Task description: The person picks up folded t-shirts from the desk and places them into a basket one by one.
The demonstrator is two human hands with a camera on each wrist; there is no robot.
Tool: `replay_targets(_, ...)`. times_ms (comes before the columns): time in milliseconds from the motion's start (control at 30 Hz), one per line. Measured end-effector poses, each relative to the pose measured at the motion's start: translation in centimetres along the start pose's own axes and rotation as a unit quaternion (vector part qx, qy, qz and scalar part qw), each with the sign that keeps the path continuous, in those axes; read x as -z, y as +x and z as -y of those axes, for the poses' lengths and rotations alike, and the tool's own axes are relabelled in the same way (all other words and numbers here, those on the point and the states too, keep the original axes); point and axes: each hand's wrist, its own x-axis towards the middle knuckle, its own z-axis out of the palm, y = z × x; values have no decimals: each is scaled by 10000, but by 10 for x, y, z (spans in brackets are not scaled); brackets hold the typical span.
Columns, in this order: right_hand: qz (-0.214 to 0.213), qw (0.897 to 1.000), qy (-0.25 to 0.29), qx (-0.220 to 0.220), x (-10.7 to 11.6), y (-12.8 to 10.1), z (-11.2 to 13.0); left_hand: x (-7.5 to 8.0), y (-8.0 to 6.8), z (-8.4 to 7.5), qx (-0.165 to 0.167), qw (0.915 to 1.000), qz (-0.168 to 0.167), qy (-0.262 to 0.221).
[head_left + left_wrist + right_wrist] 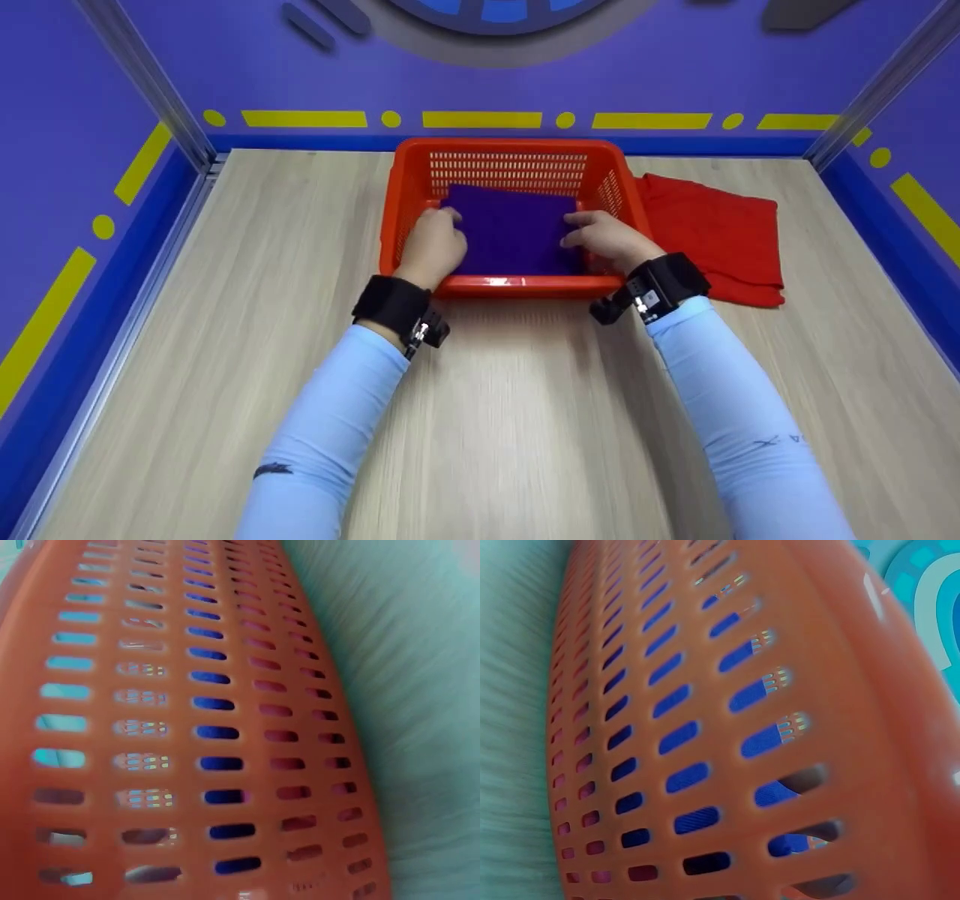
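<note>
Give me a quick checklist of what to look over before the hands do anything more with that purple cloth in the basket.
1. Purple cloth lies inside the orange basket: ok.
2. Cloth is folded flat, no edge over the rim: ok.
3. Left hand on the cloth's left edge, right hand on its right edge: ok.
4. Whether the fingers grip the cloth or only rest on it: cannot tell.
5. Basket sits flat on the wooden table: ok.
6. Red cloth lies outside, right of the basket, clear of both hands: ok.
</note>
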Motion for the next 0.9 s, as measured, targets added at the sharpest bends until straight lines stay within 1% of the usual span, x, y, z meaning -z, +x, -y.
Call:
replay_targets(67,-29,10000,42,-56,-1,0,0,2,-3,3,-341,9978,-561,-45)
replay_targets(100,-43,10000,54,-71,-2,0,0,3,-4,5,-538,9951,-832,-53)
replay_targets(200,-72,10000,19,-38,-2,0,0,8,-7,15,-1114,9807,-1603,67)
replay_targets(267,-68,10000,11,53,-1,-1,1,13,-8,23,-1337,9710,-1966,266)
replay_targets(300,-62,9999,0,119,0,-1,1,15,-8,27,-1394,9668,-2105,385)
replay_targets(333,-68,9998,-25,202,1,-2,1,17,-8,31,-1383,9646,-2192,484)
replay_targets(400,-127,9991,-137,377,2,-3,1,21,-9,39,-1148,9680,-2161,548)
replay_targets(433,-156,9985,-201,476,4,-4,1,22,-9,42,-970,9724,-2070,475)
replay_targets(533,-290,9963,-186,785,15,-10,1,23,-9,49,-330,9872,-1559,-50)
replay_targets(567,-336,9954,-127,884,20,-13,1,23,-9,51,-128,9902,-1369,-255)
replay_targets(633,-406,9931,140,1095,34,-19,2,24,-8,53,150,9927,-1042,-584)
replay_targets(700,-566,9898,409,1242,50,-25,2,25,-7,53,275,9938,-820,-698)
replay_targets(800,-798,9853,691,1342,76,-29,-3,28,-6,53,314,9949,-680,-681)
replay_targets(833,-897,9855,660,1281,85,-30,-6,29,-5,52,324,9951,-653,-670)
replay_targets(900,-1041,9874,422,1113,99,-29,-15,29,-5,52,323,9954,-613,-662)
